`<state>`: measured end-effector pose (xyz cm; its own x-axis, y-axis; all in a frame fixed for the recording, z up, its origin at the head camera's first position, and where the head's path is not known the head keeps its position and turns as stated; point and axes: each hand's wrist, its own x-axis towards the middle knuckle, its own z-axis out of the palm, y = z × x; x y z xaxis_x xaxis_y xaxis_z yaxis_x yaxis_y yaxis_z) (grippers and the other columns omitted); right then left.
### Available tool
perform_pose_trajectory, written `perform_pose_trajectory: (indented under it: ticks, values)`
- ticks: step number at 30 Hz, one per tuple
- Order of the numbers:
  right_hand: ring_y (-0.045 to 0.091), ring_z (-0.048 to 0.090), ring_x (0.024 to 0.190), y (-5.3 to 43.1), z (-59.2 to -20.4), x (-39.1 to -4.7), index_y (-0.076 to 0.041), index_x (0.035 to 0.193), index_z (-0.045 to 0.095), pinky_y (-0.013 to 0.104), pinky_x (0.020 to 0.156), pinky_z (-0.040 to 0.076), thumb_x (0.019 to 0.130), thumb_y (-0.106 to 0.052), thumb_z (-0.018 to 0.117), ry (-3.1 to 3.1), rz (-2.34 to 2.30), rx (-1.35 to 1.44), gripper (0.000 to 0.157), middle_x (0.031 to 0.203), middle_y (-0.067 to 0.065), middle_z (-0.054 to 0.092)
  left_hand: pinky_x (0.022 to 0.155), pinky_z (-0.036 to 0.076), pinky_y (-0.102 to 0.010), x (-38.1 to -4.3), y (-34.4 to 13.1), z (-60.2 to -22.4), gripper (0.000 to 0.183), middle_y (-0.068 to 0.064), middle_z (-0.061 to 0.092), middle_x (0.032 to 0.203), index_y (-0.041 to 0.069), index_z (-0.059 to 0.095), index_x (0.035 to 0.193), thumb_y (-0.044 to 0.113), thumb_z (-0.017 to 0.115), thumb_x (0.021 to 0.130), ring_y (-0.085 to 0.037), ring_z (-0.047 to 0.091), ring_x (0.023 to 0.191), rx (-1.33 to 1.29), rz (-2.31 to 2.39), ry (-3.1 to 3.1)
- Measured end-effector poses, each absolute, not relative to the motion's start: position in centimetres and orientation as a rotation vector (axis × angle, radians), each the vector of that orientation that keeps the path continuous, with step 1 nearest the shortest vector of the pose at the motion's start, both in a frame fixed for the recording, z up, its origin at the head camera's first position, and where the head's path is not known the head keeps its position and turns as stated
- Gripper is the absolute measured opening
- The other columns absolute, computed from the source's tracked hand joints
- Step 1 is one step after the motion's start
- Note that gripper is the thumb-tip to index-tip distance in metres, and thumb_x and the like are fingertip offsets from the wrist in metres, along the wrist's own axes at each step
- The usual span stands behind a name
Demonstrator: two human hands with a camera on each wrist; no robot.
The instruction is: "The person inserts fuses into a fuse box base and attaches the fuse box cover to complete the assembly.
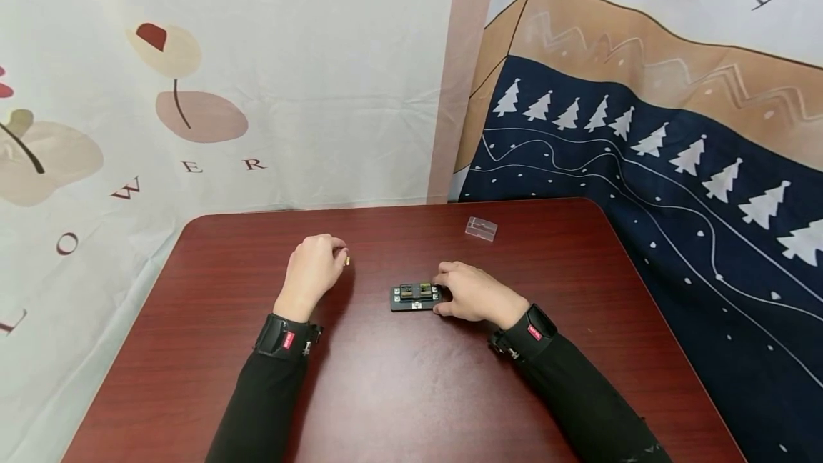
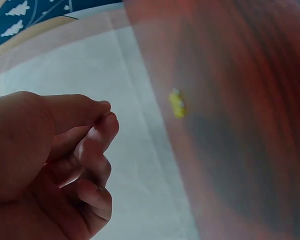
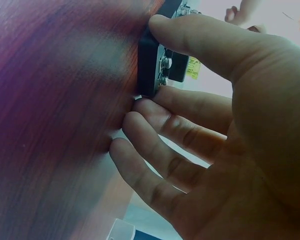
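A black terminal block (image 1: pixel 405 304) with metal screws and a patch of yellow lies flat on the table in the head view. At its right end my right hand (image 1: pixel 479 293) grips it between thumb and forefinger; in the right wrist view the other fingers spread along the tabletop beside the block (image 3: pixel 148 65). To the left, my left hand (image 1: pixel 315 266) is held over the table with thumb and forefinger tips together. Nothing shows between those tips in the left wrist view. A small yellow piece with a silvery end (image 2: pixel 177 104) appears just beyond them, blurred; whether it rests on the table cannot be told.
A clear plastic cover (image 1: pixel 481 228) lies near the back edge of the reddish-brown wooden table (image 1: pixel 386 384). Printed cloths hang behind: a pale one (image 1: pixel 347 56) on the left and a navy one with white trees (image 1: pixel 579 156) on the right.
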<state>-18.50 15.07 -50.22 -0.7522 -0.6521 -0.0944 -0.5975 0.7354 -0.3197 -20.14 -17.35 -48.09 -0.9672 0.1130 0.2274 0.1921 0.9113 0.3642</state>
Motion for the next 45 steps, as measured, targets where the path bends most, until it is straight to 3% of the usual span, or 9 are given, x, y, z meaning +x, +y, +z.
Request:
perform_pose_trajectory:
  ticks: [9,19,39,45]
  values:
    - [0.017,0.054,0.093,14.9,-50.2,-18.3,-0.009,0.126,0.075,0.038,0.083,0.051,0.087,-0.04,0.081,2.734,-0.405,-0.989,0.05,0.106,-0.001,0.058,0.073,0.06,-0.057,-21.1,-18.5,-50.5,0.019,-0.016,0.081,0.106,0.008,0.083,0.107,0.017,0.068,0.099,-0.039,0.075,0.089,-0.187,-0.612,-2.974]
    - [0.017,0.054,0.093,14.9,-50.2,-18.5,-0.009,0.126,0.075,0.038,0.082,0.051,0.087,-0.041,0.082,2.742,-0.394,-0.985,0.051,0.104,-0.002,0.057,0.084,0.06,-0.06,-21.5,-18.4,-50.8,0.018,-0.017,0.081,0.109,0.008,0.084,0.107,0.015,0.071,0.097,-0.043,0.075,0.1,-0.202,-0.602,-3.013]
    - [0.016,0.053,0.09,15.0,-50.3,-18.5,-0.009,0.125,0.075,0.038,0.08,0.051,0.087,-0.04,0.082,2.74,-0.402,-0.985,0.05,0.102,-0.002,0.057,0.074,0.06,-0.056,-21.2,-17.6,-49.8,0.012,-0.012,0.079,0.096,0.01,0.08,0.092,0.013,0.069,0.097,-0.039,0.073,0.088,-0.209,-0.563,-3.06]
    - [0.016,0.053,0.09,15.0,-50.4,-18.6,-0.008,0.124,0.075,0.039,0.082,0.051,0.086,-0.039,0.082,2.752,-0.4,-1.003,0.049,0.1,-0.001,0.057,0.074,0.057,-0.051,-20.9,-16.8,-49.0,0.011,-0.007,0.074,0.099,0.013,0.076,0.098,0.018,0.066,0.101,-0.031,0.069,0.085,-0.272,-0.594,-3.073]
